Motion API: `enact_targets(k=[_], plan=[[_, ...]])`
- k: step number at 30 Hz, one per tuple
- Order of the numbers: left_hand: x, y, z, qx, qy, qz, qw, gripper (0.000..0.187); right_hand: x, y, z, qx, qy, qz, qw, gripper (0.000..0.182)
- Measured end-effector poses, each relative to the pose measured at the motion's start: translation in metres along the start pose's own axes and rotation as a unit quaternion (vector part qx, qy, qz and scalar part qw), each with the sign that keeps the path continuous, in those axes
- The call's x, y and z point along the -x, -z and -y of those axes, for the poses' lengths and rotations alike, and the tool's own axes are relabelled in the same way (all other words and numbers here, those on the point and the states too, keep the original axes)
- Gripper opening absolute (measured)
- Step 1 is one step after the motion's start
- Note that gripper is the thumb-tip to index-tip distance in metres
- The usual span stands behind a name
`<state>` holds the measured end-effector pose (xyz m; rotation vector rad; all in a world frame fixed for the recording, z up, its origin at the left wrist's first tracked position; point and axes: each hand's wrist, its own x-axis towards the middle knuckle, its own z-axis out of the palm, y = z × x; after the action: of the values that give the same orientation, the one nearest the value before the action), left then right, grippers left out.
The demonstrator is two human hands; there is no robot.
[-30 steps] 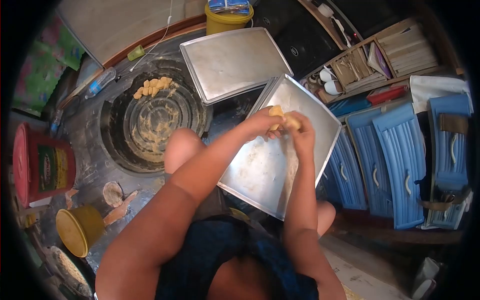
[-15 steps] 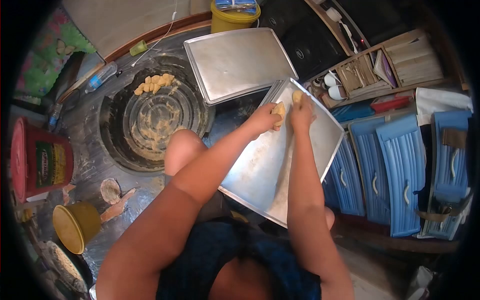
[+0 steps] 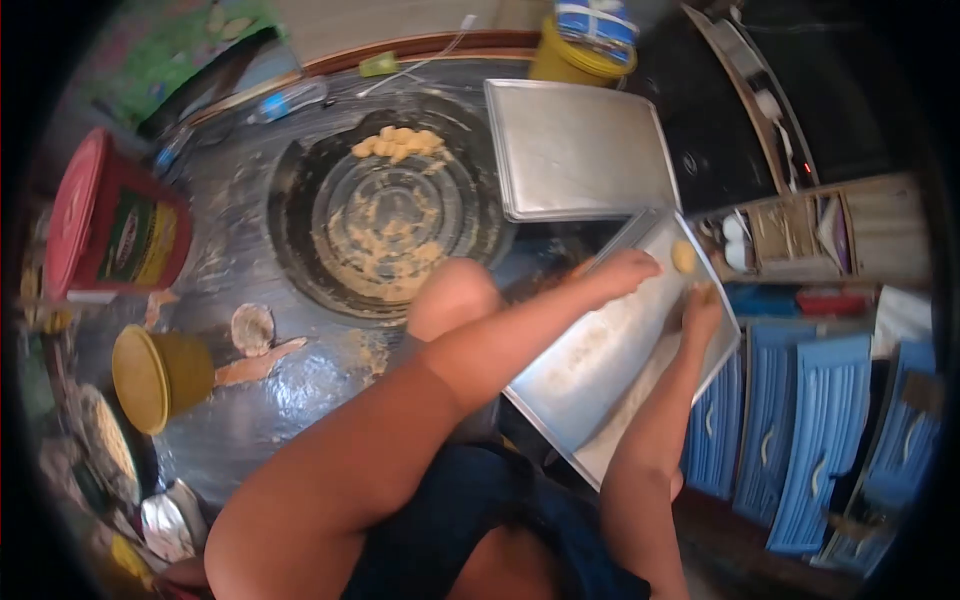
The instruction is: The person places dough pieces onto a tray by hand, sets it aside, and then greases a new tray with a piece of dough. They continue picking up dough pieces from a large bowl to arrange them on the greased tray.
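Note:
A metal tray [image 3: 590, 360] rests tilted over my lap, with smudges on its surface. One yellowish dough piece [image 3: 683, 257] lies near its far corner. My left hand [image 3: 628, 277] is over the tray just left of that piece, fingers curled; whatever they hold is hidden. Just below the piece, my right hand [image 3: 701, 312] has its fingertips drawn together, too blurred to show what is between them. Several dough pieces [image 3: 400, 142] sit grouped at the far side of a round black basin [image 3: 290, 225], whose bottom is smeared with dough.
Another metal tray [image 3: 585, 150] lies beyond mine. At the left are a red bucket [image 3: 120, 225] and a yellow tub [image 3: 165, 378]. A yellow bucket [image 3: 575, 62] stands at the back. Blue drawer fronts [image 3: 822, 440] and a wooden box [image 3: 880, 230] are at the right.
The view has shifted, moving the scene rightward and mostly down. One dough piece, earlier at my right hand, now lies on the tray with that hand below it. My left hand's dough no longer shows.

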<state>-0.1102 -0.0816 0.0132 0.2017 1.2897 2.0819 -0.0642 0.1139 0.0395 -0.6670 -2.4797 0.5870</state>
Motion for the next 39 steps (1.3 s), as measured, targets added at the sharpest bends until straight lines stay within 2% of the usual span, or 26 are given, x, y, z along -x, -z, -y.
enact_targets(k=[2, 3, 4, 5, 6, 7, 9, 10, 11, 12, 13, 15, 16, 18, 20, 21, 24, 26, 27, 28, 31, 33, 34, 36, 37, 39], plan=[[-0.011, 0.001, 0.005, -0.049, -0.129, -0.082, 0.987, 0.034, 0.002, -0.021, 0.007, 0.144, 0.054, -0.074, 0.985, 0.046], [-0.016, 0.013, -0.003, -0.053, -0.129, -0.070, 0.988, 0.035, 0.004, -0.030, 0.030, 0.140, 0.066, -0.066, 0.986, 0.046], [-0.020, 0.026, -0.016, -0.060, -0.128, -0.056, 0.988, 0.036, 0.013, -0.038, 0.069, 0.034, 0.140, -0.027, 0.989, 0.048], [-0.016, 0.036, -0.029, -0.024, -0.151, -0.151, 0.977, 0.036, 0.023, -0.049, 0.105, -0.073, 0.208, 0.012, 0.975, 0.050], [-0.010, 0.048, -0.045, 0.010, -0.172, -0.243, 0.955, 0.038, 0.031, -0.068, 0.133, -0.074, 0.251, 0.077, 0.962, 0.049], [-0.001, 0.070, -0.065, 0.024, -0.174, -0.268, 0.947, 0.040, 0.040, -0.088, 0.161, -0.074, 0.290, 0.141, 0.944, 0.049], [0.023, 0.120, -0.103, 0.122, -0.192, -0.298, 0.927, 0.038, 0.060, -0.116, 0.220, -0.088, 0.180, 0.342, 0.918, 0.047], [0.036, 0.150, -0.117, 0.093, -0.199, -0.305, 0.927, 0.037, 0.064, -0.134, 0.243, -0.013, 0.181, 0.409, 0.894, 0.048], [0.029, 0.194, -0.108, -0.027, -0.250, -0.383, 0.889, 0.035, 0.066, -0.161, 0.259, 0.039, 0.205, 0.451, 0.867, 0.051], [0.026, 0.237, -0.103, -0.068, -0.251, -0.405, 0.877, 0.035, 0.067, -0.186, 0.280, 0.070, 0.204, 0.515, 0.830, 0.053], [0.033, 0.278, -0.100, -0.124, -0.238, -0.428, 0.863, 0.038, 0.076, -0.199, 0.301, 0.068, 0.214, 0.522, 0.823, 0.053], [0.039, 0.364, -0.080, -0.105, -0.149, -0.422, 0.888, 0.041, 0.101, -0.230, 0.329, 0.070, 0.236, 0.510, 0.824, 0.051], [0.036, 0.418, -0.057, -0.177, -0.100, -0.462, 0.863, 0.047, 0.111, -0.224, 0.348, 0.083, 0.236, 0.537, 0.805, 0.050], [0.047, 0.515, -0.013, -0.392, 0.021, -0.511, 0.765, 0.048, 0.134, -0.258, 0.344, 0.154, 0.297, 0.585, 0.739, 0.048], [0.049, 0.548, 0.005, -0.409, 0.119, -0.486, 0.763, 0.055, 0.130, -0.276, 0.329, 0.173, 0.288, 0.612, 0.716, 0.051], [0.044, 0.561, 0.018, -0.407, 0.122, -0.480, 0.768, 0.055, 0.125, -0.283, 0.321, 0.189, 0.286, 0.636, 0.691, 0.054], [0.020, 0.587, 0.050, -0.428, 0.161, -0.480, 0.748, 0.063, 0.105, -0.282, 0.302, 0.146, 0.267, 0.616, 0.727, 0.061], [0.001, 0.591, 0.054, -0.401, 0.141, -0.536, 0.730, 0.068, 0.094, -0.275, 0.301, 0.130, 0.249, 0.620, 0.732, 0.064], [-0.012, 0.597, 0.058, -0.397, 0.091, -0.546, 0.732, 0.069, 0.090, -0.275, 0.300, 0.108, 0.235, 0.621, 0.740, 0.068], [-0.019, 0.592, 0.051, -0.326, 0.044, -0.541, 0.774, 0.069, 0.088, -0.279, 0.296, 0.112, 0.228, 0.624, 0.739, 0.068], [-0.055, 0.582, 0.040, -0.400, 0.032, -0.521, 0.754, 0.068, 0.088, -0.289, 0.296, 0.080, 0.229, 0.635, 0.733, 0.068], [-0.079, 0.582, 0.043, -0.512, 0.019, -0.417, 0.751, 0.077, 0.086, -0.292, 0.300, 0.088, 0.238, 0.635, 0.730, 0.067], [-0.089, 0.582, 0.054, -0.512, 0.021, -0.413, 0.753, 0.077, 0.084, -0.292, 0.302, 0.088, 0.233, 0.636, 0.730, 0.067], [-0.107, 0.579, 0.081, -0.564, 0.078, -0.436, 0.697, 0.090, 0.079, -0.291, 0.304, 0.072, 0.237, 0.634, 0.732, 0.067], [-0.099, 0.555, 0.064, -0.567, 0.151, -0.426, 0.689, 0.098, 0.077, -0.290, 0.304, 0.073, 0.233, 0.637, 0.731, 0.067], [-0.098, 0.532, 0.041, -0.579, 0.214, -0.411, 0.671, 0.097, 0.075, -0.285, 0.306, 0.034, 0.229, 0.618, 0.751, 0.066]])
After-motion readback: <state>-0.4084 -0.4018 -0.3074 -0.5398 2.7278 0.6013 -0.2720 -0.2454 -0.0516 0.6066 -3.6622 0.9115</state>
